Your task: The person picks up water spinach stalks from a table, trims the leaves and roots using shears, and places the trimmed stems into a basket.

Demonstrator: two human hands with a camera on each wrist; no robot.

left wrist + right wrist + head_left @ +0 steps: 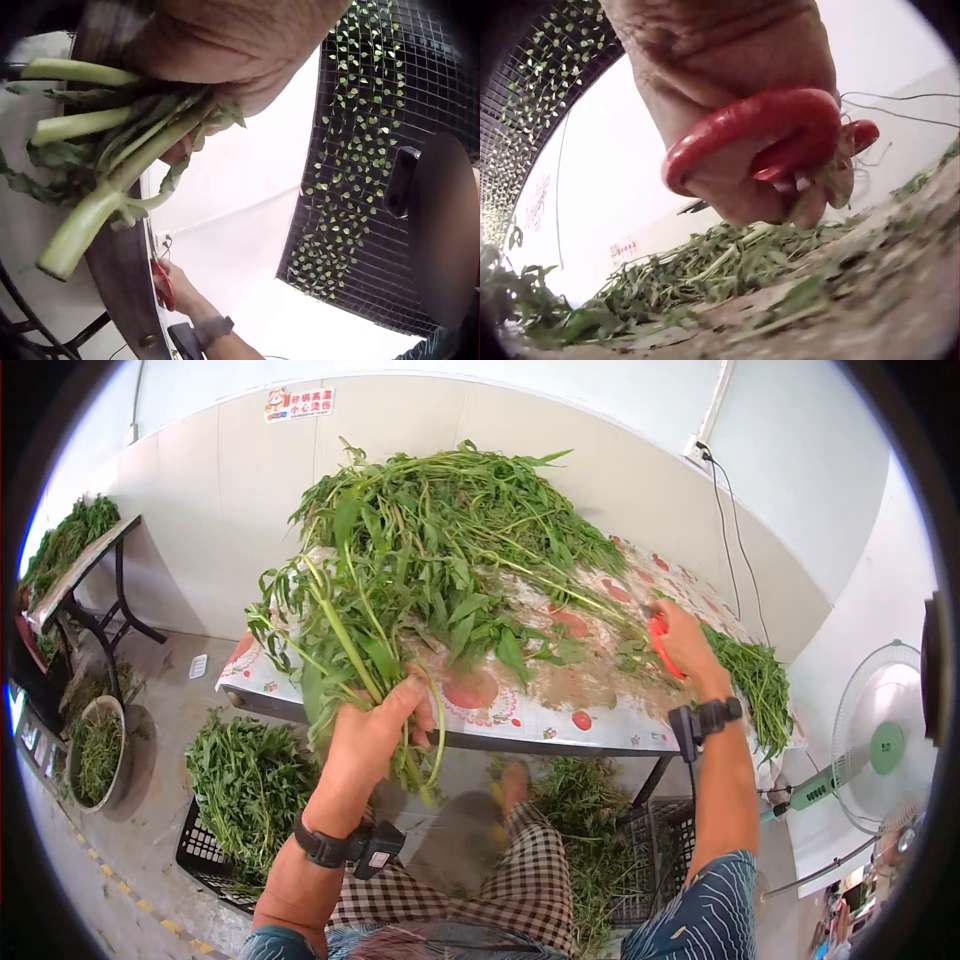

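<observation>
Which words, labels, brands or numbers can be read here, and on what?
"砂锅高温": wall sign, top line.
"小心烫伤": wall sign, bottom line.
White label on the left wrist: too small.
Fan hub mark: too small.
Red writing, right wrist view: too blurred.

R hand (735,67) up top, fingers thru red scissor handles (754,124) — cut greens (697,266) strewn on the bench (900,300) below, leafy vine (555,45) on dark mesh upper L, pale wall (900,45) behind — two thin cords (900,97) at R.
</observation>
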